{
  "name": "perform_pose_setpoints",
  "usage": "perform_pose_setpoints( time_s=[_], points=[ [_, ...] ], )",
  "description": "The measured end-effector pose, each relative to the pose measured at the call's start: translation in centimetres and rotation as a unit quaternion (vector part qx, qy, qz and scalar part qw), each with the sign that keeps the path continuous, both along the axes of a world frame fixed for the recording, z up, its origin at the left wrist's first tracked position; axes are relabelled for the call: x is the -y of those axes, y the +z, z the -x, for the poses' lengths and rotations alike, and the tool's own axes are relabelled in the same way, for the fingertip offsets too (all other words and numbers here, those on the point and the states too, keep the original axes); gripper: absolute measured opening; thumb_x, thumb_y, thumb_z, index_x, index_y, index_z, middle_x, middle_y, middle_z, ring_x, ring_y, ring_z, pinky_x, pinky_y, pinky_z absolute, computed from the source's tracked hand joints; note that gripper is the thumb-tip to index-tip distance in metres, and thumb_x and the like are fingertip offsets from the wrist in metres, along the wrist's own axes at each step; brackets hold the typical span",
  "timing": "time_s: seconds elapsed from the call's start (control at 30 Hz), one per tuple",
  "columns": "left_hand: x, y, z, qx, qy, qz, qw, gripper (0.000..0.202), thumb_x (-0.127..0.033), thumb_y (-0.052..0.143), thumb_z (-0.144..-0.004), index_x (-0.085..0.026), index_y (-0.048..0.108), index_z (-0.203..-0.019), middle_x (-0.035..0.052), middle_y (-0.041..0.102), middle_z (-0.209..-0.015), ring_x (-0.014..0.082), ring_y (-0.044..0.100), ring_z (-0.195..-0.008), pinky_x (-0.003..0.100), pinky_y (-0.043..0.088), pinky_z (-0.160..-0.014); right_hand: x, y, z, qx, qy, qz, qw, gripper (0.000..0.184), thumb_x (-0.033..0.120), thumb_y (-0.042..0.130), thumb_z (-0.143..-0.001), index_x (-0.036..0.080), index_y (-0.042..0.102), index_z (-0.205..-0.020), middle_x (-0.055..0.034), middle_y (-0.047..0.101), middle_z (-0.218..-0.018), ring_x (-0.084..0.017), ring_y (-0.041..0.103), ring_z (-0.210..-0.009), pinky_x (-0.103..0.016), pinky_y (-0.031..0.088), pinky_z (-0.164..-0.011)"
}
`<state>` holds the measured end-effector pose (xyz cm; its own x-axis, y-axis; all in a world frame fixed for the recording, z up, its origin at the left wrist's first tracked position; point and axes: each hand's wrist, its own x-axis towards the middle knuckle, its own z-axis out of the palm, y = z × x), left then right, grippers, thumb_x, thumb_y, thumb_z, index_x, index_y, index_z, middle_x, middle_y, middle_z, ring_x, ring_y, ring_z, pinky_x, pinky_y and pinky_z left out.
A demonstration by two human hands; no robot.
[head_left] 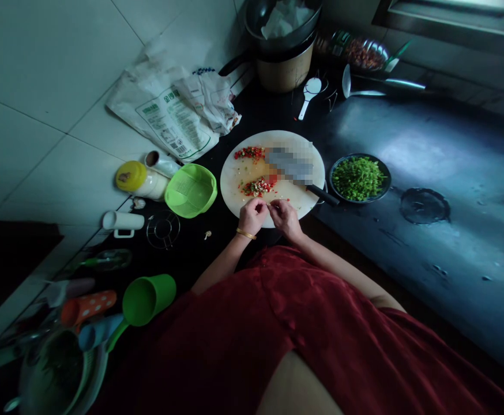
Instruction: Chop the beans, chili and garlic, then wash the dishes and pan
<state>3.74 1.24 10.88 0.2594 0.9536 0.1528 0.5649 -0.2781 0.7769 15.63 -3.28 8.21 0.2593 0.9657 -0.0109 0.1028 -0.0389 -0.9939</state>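
My left hand [252, 215] and my right hand [284, 217] are close together over the near edge of a round white cutting board [234, 193]. The fingers of both are pinched around something tiny and pale that I cannot make out. On the board lie two heaps of chopped red and green chili [258, 186], the nearer one mixed with pale bits. A cleaver [293, 166] rests on the right half, its blade pixelated and its black handle reaching past the rim. Left of the board is a light green plastic basket [191, 190]; a small garlic-like piece [207, 234] lies on the counter.
A dark plate [360, 200] of chopped greens stands to the right. Behind the board are a white printed bag [169, 121], stacked pots [284, 63] and a white spoon [309, 95]. A yellow-lidded jar [137, 178], white mug [123, 222] and green dipper [148, 300] line the left.
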Motion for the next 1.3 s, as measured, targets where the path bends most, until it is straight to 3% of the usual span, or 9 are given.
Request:
perform_pose_setpoints(
  time_s=[0.17,0.37,0.5,0.6,0.8,0.93,1.1,1.2,1.3],
  points=[
    [0.0,-0.2,-0.2,0.047,0.023,0.088,0.995,0.011,-0.015,0.058,-0.073,-0.018,0.055,-0.063,-0.0028,0.057,-0.059,0.009,0.049,-0.054,0.02,0.041,-0.057,-0.3,0.0,0.2,-0.175,0.01,0.055,0.983,0.028,0.049,0.059,-0.075,0.021,0.053,-0.079,0.0039,0.048,-0.057,-0.01,0.041,-0.048,-0.024,0.035,-0.048],
    [0.1,-0.7,0.0,0.114,0.041,0.155,0.98,0.012,-0.021,0.059,-0.075,-0.017,0.056,-0.064,-0.0049,0.054,-0.054,0.0068,0.046,-0.049,0.019,0.041,-0.054,-0.7,0.1,0.2,-0.297,0.029,0.095,0.95,0.033,0.051,0.062,-0.07,0.021,0.048,-0.074,0.0064,0.046,-0.054,-0.007,0.038,-0.042,-0.022,0.033,-0.043],
    [0.4,-0.3,0.1,0.108,0.032,0.13,0.985,0.011,-0.027,0.066,-0.073,-0.016,0.064,-0.077,0.0005,0.064,-0.068,0.0096,0.057,-0.06,0.021,0.046,-0.06,-0.5,-0.1,0.3,-0.204,0.011,0.063,0.977,0.03,0.049,0.059,-0.074,0.021,0.051,-0.079,0.0052,0.047,-0.056,-0.009,0.041,-0.046,-0.023,0.034,-0.046],
    [0.4,-0.1,0.1,0.091,0.033,0.103,0.99,0.008,-0.024,0.065,-0.074,-0.017,0.065,-0.075,0.0021,0.067,-0.07,0.0114,0.06,-0.064,0.023,0.048,-0.065,-0.2,-0.3,0.4,-0.102,-0.016,0.026,0.994,0.024,0.044,0.059,-0.076,0.021,0.055,-0.082,0.0011,0.053,-0.066,-0.012,0.047,-0.058,-0.025,0.039,-0.056],
    [0.1,-0.4,0.0,0.047,0.035,0.07,0.996,0.005,-0.018,0.061,-0.075,-0.018,0.065,-0.072,0.0025,0.067,-0.07,0.0132,0.061,-0.065,0.025,0.049,-0.068,-0.2,-0.5,0.1,0.031,0.0,-0.034,0.999,0.012,0.034,0.055,-0.08,0.022,0.055,-0.081,-0.0063,0.059,-0.082,-0.019,0.053,-0.079,-0.034,0.043,-0.078],
    [0.0,-0.5,-0.1,0.019,0.03,0.042,0.999,0.006,-0.014,0.061,-0.072,-0.019,0.061,-0.067,0.0007,0.064,-0.066,0.0122,0.057,-0.061,0.024,0.046,-0.066,-0.3,-0.6,-0.1,0.051,0.012,-0.034,0.998,0.01,0.032,0.052,-0.08,0.023,0.053,-0.08,-0.0067,0.059,-0.084,-0.02,0.054,-0.082,-0.035,0.043,-0.081],
    [-0.4,-1.2,-0.6,0.096,0.064,0.175,0.978,0.013,-0.013,0.059,-0.071,-0.017,0.054,-0.059,-0.0047,0.052,-0.053,0.0074,0.045,-0.05,0.02,0.038,-0.053,-0.4,-0.6,0.2,-0.107,0.029,0.041,0.993,0.02,0.042,0.054,-0.08,0.022,0.05,-0.083,0.0026,0.051,-0.061,-0.012,0.048,-0.056,-0.026,0.041,-0.057],
    [-0.3,-1.6,-0.9,0.173,0.093,0.269,0.943,0.018,-0.016,0.058,-0.073,-0.017,0.049,-0.057,-0.0072,0.043,-0.047,0.0054,0.036,-0.042,0.019,0.03,-0.045,-0.6,-0.7,0.5,-0.258,0.045,0.068,0.963,0.028,0.046,0.059,-0.075,0.022,0.046,-0.08,0.0068,0.047,-0.054,-0.009,0.042,-0.047,-0.023,0.037,-0.049],
    [0.1,-1.7,-0.9,0.221,0.111,0.31,0.918,0.018,-0.02,0.057,-0.075,-0.017,0.049,-0.06,-0.0081,0.039,-0.045,0.0047,0.031,-0.04,0.019,0.024,-0.042,-1.1,-0.5,0.6,-0.38,0.011,0.096,0.92,0.028,0.041,0.065,-0.07,0.022,0.046,-0.079,0.008,0.046,-0.054,-0.007,0.042,-0.046,-0.021,0.035,-0.046]
  ],
)
